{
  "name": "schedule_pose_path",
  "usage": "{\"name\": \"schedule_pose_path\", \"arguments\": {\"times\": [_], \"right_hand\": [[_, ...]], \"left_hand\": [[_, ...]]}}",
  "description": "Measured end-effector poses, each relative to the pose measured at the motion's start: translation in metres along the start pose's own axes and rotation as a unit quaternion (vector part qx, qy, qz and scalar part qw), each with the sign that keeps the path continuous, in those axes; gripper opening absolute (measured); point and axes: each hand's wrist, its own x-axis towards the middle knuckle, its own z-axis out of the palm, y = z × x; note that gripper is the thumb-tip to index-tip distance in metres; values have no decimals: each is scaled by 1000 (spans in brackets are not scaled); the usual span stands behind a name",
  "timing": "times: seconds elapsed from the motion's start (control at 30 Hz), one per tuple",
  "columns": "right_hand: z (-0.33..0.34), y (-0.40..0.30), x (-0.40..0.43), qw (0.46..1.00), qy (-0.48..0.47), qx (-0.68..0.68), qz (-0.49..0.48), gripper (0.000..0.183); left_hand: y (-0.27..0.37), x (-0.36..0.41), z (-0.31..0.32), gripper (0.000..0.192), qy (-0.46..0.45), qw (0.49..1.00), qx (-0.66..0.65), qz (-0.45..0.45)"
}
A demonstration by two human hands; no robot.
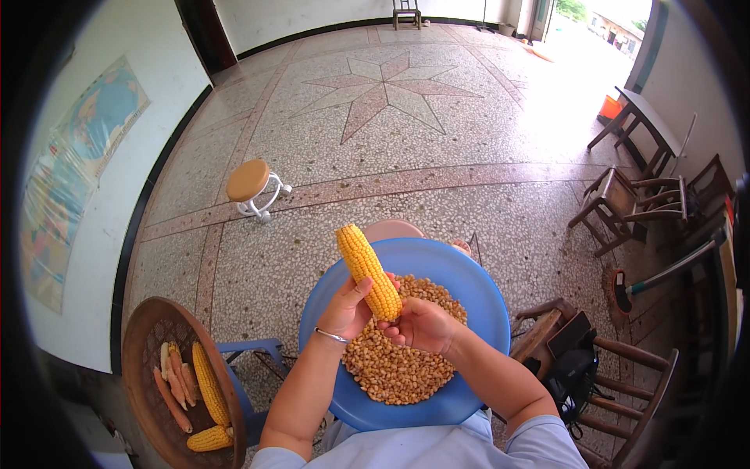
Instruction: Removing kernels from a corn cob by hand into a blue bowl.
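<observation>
An ear of yellow corn [366, 267], its rows of kernels full, is tilted above a blue plastic basin [319, 305]. My left hand [350, 305] wraps around its middle, the thumb lying along the near side. At the ear's lower end, my right hand [425, 322] has curled fingers touching the tip; whether they grip a kernel is hidden. Beneath both hands, a heap of loose corn kernels [398, 375] covers much of the basin's bottom. A silver bangle [332, 335] circles my left wrist.
To the left, a round woven basket [140, 375] holds bare cobs [176, 381] and ears of corn [209, 384]. A wheeled stool [249, 182] stands ahead on the terrazzo floor. On my right are a wooden chair [621, 404] with a black bag [568, 375] and a broom [621, 293].
</observation>
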Motion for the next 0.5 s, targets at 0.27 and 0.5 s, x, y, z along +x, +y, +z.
{"name": "schedule_pose_path", "arguments": {"times": [0.27, 0.5], "right_hand": [[11, -7, -5, 998, -26, -44, -41, 36], [14, -7, -11, 991, -77, -90, -61, 29]], "left_hand": [[5, -3, 0, 49, -2, 996, -62, 61], [7, -8, -2, 47, -11, 987, -155, 40]]}}
